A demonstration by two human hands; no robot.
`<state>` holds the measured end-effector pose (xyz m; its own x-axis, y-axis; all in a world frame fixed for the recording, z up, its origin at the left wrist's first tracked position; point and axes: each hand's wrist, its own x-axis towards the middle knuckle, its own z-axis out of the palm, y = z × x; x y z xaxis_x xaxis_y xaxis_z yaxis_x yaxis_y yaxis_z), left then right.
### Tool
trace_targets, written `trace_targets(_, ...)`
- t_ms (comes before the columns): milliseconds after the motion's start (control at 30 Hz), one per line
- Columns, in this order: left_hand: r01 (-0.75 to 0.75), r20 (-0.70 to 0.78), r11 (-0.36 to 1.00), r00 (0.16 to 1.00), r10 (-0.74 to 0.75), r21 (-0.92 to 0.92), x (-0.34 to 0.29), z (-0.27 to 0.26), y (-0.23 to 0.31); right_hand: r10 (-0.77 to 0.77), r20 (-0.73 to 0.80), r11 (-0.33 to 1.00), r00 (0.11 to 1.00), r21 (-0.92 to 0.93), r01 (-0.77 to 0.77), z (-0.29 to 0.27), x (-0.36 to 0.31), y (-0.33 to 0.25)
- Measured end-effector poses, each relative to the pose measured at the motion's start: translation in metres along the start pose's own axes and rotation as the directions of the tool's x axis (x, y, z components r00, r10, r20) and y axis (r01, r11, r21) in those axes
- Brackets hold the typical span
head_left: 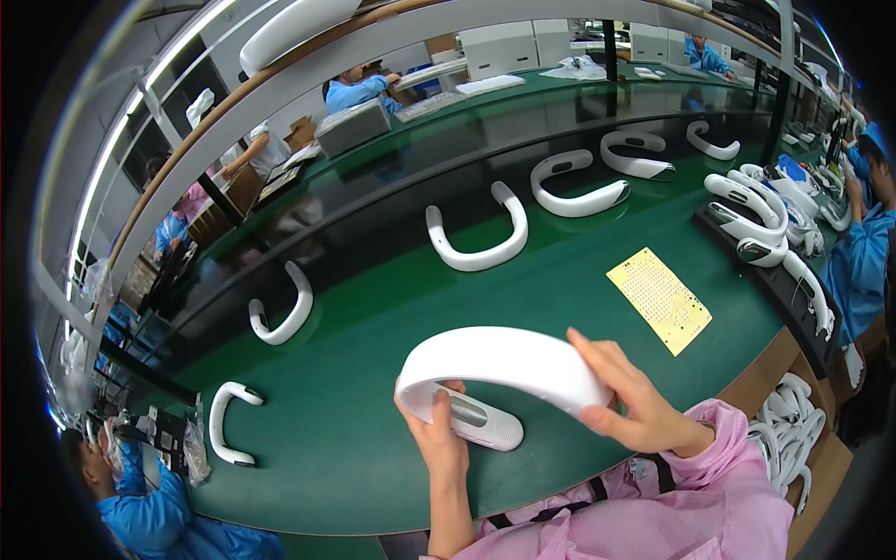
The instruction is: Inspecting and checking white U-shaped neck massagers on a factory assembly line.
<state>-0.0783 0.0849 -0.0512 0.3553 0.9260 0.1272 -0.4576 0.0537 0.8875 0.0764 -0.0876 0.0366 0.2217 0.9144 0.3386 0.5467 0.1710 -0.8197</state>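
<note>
My left hand (432,431) is curled round the left side of a white band (504,347), thumb in front, and the slotted end (487,427) juts out to the right past it; my right hand (637,397) is half bent about the other side, fingers over the outer face and thumb near the lower edge. The band is up between my hands over the desk (364,429), its curve bulging away from me. I see no gap or loose part on it, so I judge the shell already assembled; whether it has been checked, I can't tell. Beyond, to the right, a yellow card (658,301) lies flat, out of my grasp. Six more bands (478,259) sit singly from the left round to the far side; they look whole too, but nothing shows which are finished. Farther right, bands and parts crowd a black tray (770,291), and a carton (773,360) holds a jumble of white pieces (784,422), so much seems left to handle. Co-workers in blue (863,257) sit off both sides.
</note>
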Motion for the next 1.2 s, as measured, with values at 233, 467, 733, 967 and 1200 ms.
trace_targets(233, 0.212, -0.002, 0.97, 0.977, -0.214, -0.123, -0.001, 0.007, -0.007, -0.092, 0.136, 0.975, 0.986, 0.213, 0.061, -0.002, 0.002, -0.012)
trace_targets(467, 0.412, 0.211, 0.891, 0.904, -0.373, -0.192, 0.001, -0.012, -0.035, -0.178, 0.106, 0.966, 0.978, 0.208, 0.153, 0.001, 0.016, -0.021)
trace_targets(733, 0.467, 0.374, 0.867, 0.846, -0.381, -0.173, 0.001, 0.006, -0.042, -0.097, 0.028, 0.972, 0.995, 0.219, 0.088, 0.006, 0.03, -0.038)
trace_targets(967, 0.7, 0.295, 0.693, 0.708, -0.642, -0.172, -0.011, 0.006, -0.007, -0.469, -0.133, 0.829, 0.873, -0.408, 0.383, -0.01, 0.051, -0.016)
trace_targets(1200, 0.153, 0.459, 0.945, 0.844, -0.277, 0.289, -0.025, 0.005, 0.045, -0.241, -0.354, 0.937, 0.904, 0.158, 0.311, -0.022, 0.037, 0.033)
